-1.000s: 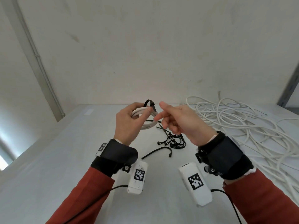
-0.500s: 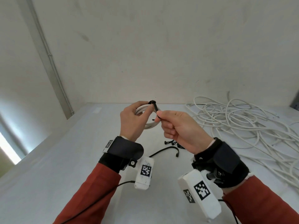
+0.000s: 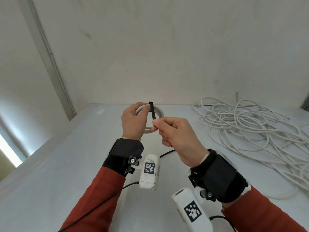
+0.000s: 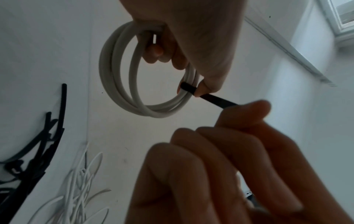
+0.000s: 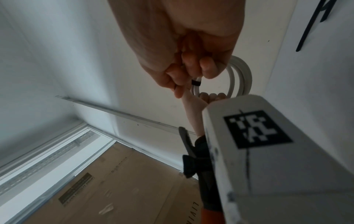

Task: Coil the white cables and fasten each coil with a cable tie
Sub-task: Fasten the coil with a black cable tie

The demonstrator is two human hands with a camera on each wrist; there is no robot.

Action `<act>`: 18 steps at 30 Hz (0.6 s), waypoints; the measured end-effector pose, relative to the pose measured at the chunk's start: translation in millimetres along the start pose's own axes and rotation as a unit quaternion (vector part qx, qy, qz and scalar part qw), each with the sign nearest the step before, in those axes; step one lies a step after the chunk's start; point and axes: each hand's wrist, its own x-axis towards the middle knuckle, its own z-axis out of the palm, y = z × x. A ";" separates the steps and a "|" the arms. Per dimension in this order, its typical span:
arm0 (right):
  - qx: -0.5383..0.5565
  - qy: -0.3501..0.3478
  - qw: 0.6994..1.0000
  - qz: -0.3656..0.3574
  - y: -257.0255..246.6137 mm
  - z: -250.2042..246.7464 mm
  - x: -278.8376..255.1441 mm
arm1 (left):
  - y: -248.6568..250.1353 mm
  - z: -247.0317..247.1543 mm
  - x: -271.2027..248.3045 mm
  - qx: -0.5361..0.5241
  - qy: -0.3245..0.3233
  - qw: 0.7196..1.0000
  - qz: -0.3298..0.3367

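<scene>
My left hand point(image 3: 133, 121) grips a small coil of white cable point(image 3: 159, 113) held up above the table; the coil point(image 4: 122, 84) shows as a ring of a few turns in the left wrist view. A black cable tie point(image 3: 153, 113) is wrapped round the coil point(image 5: 241, 72), its band point(image 4: 188, 87) tight on the strands beside my left thumb. My right hand point(image 3: 173, 131) pinches the tie's free tail point(image 4: 218, 101) between thumb and forefinger, and the tail runs taut from the coil toward me.
A big loose tangle of white cable point(image 3: 250, 128) covers the right side of the white table point(image 3: 58, 164). Several spare black cable ties point(image 4: 44, 144) lie on the table below my hands. A wall stands close behind; cardboard point(image 5: 124, 189) lies on the floor.
My right hand took hold of the tie's tail and pulled it back toward me, drawing the loose loop tight round the coil. Both hands rose slightly.
</scene>
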 end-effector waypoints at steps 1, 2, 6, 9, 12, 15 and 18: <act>-0.006 0.000 1.000 -0.002 0.3 1.0 0.9 | -1.3 -0.3 0.8 0.004 0.004 1.000 -0.004; -0.025 0.001 1.000 -0.009 1.7 1.3 2.9 | -2.5 -0.7 1.4 0.006 0.005 1.000 -0.010; -0.204 -0.002 0.978 -0.037 -2.4 -1.5 15.4 | -4.1 -5.1 6.0 -0.010 -0.016 0.997 -0.074; -0.296 0.059 0.952 -0.053 0.8 -8.5 40.3 | 0.4 -14.3 15.0 -0.070 -0.036 0.988 -0.134; -0.265 0.056 0.962 0.011 5.8 -10.2 67.1 | 5.6 -26.0 28.3 -0.123 -0.053 0.977 -0.166; -0.187 -0.026 0.976 0.112 12.4 0.8 84.7 | 4.8 -35.2 43.4 -0.154 -0.070 0.969 -0.179; -0.036 -0.039 0.990 0.131 19.2 14.1 102.1 | -6.4 -45.6 61.0 -0.225 -0.079 0.944 -0.226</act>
